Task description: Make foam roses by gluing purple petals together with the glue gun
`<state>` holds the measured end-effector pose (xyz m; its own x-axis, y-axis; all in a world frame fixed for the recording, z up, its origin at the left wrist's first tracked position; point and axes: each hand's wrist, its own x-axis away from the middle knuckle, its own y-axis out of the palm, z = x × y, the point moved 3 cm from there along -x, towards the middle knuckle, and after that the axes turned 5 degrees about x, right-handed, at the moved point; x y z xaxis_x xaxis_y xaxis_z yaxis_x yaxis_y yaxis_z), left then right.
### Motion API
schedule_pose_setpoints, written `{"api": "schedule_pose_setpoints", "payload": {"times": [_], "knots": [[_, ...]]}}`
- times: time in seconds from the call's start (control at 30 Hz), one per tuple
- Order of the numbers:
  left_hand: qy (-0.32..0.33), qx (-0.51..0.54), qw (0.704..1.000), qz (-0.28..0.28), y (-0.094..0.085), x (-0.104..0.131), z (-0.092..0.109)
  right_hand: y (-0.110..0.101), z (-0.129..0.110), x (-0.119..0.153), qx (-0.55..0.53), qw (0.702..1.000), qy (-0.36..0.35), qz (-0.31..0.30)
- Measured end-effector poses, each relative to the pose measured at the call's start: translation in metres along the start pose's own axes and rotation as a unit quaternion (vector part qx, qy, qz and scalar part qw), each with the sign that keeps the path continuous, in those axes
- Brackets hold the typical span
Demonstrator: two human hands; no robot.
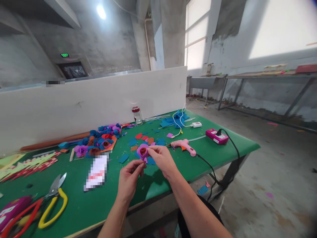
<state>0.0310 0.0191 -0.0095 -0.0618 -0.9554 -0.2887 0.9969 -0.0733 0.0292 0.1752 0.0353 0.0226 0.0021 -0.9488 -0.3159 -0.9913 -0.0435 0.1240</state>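
Left hand [131, 175] low, right hand [162, 160] higher, at a layered purple, brown-centred rose of paper-like petals [142, 151].
I see the left forearm rising steeply, fingers curled, thumb drawn close to the fingertips just below the rose; whether they pinch anything, I can't tell. The rose is above the green tabletop [153, 186]. The right forearm slants up leftward, thumb and forefinger closed on the rose's right edge.
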Motion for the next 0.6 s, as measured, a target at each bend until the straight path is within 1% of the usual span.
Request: {"api": "schedule_pose_setpoints", "payload": {"times": [0.13, 0.27, 0.4, 0.47, 0.6], "knots": [[0.057, -0.053, 0.997, 0.019, -0.002, 0.002, 0.006, 0.003, -0.008, 0.003, -0.018, 1.0, -0.015, -0.013], [0.103, -0.072, 0.991, 0.043, -0.003, 0.006, 0.016, 0.006, -0.015, 0.006, -0.023, 0.999, -0.022, -0.034], [0.111, -0.074, 0.99, 0.044, -0.002, 0.008, 0.019, 0.006, -0.017, 0.008, -0.026, 0.998, -0.023, -0.05], [0.117, -0.08, 0.989, 0.044, -0.002, 0.008, 0.019, 0.005, -0.016, 0.008, -0.024, 0.999, -0.02, -0.045], [0.129, -0.083, 0.986, 0.06, -0.005, 0.008, 0.019, 0.002, -0.013, 0.008, -0.015, 1.0, -0.01, -0.025]]}}
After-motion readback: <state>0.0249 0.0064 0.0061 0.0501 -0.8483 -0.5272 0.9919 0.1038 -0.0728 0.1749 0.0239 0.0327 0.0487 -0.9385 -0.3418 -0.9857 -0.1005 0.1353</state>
